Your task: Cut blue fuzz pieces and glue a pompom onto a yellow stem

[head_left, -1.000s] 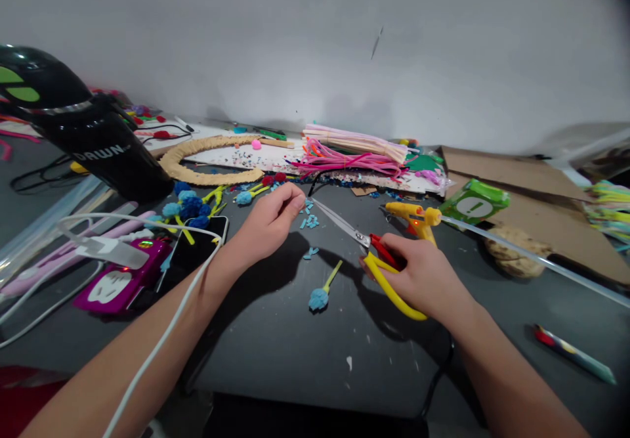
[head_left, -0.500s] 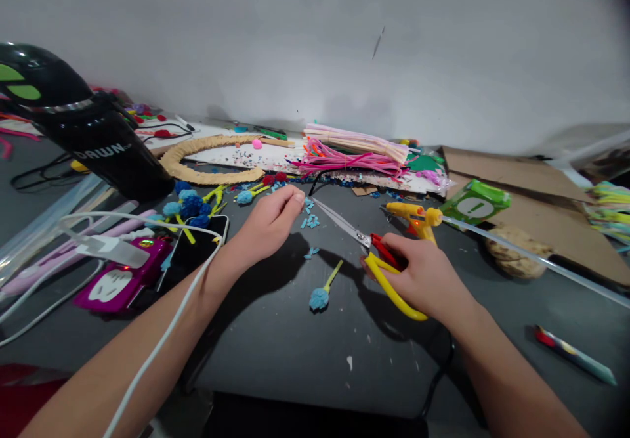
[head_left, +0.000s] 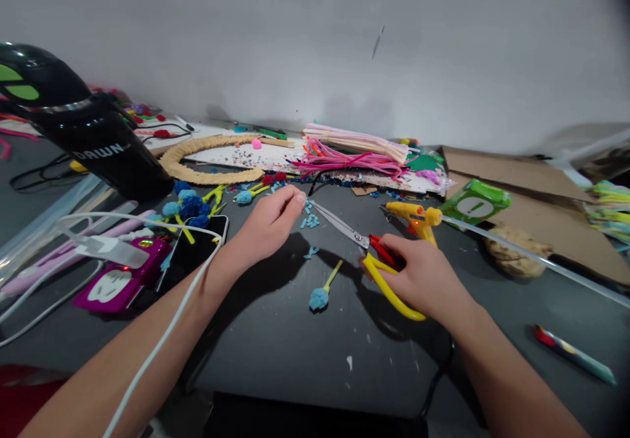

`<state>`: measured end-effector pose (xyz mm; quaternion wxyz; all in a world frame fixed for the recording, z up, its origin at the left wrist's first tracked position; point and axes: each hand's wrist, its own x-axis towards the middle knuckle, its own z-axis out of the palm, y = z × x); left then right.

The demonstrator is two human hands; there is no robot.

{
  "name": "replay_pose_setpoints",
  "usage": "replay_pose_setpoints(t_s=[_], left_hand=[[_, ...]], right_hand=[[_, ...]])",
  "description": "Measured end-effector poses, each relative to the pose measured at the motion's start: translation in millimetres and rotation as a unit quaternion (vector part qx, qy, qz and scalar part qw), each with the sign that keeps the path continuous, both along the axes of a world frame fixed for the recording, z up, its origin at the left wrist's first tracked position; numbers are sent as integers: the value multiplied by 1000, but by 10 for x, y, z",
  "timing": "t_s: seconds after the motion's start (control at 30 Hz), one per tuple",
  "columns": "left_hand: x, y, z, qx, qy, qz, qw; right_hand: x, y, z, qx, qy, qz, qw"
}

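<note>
My right hand [head_left: 418,277] grips the red and yellow handles of a pair of scissors [head_left: 347,229], whose blades point up and left. The blade tips lie close to the fingertips of my left hand [head_left: 275,218], which is closed in a pinch. Whatever that pinch holds is too small or too hidden to make out. Small light-blue scraps [head_left: 311,221] lie on the table below the blade tips. Nearer to me rests a light-blue flower [head_left: 319,299] with a yellow-green stem, touched by neither hand.
A yellow glue gun [head_left: 416,213] with a long clear stick lies at right, beside a green packet [head_left: 476,203]. To the left stand a black bottle [head_left: 113,149], a purple power bank [head_left: 123,274] and blue pom-pom flowers [head_left: 191,207]. Pink pipe cleaners [head_left: 352,155] lie behind.
The scissors and my right hand have shifted very slightly left. My left hand stays pinched in nearly the same place.
</note>
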<state>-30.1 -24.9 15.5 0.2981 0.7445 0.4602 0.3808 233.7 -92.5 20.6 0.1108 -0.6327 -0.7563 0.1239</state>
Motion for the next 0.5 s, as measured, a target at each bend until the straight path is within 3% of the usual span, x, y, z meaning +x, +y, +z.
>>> replay_pose_setpoints(t_s=[0.5], left_hand=[[-5,11,-24,-7,-7,-1,1000]], right_hand=[[15,14,-42,12,9,6,1000]])
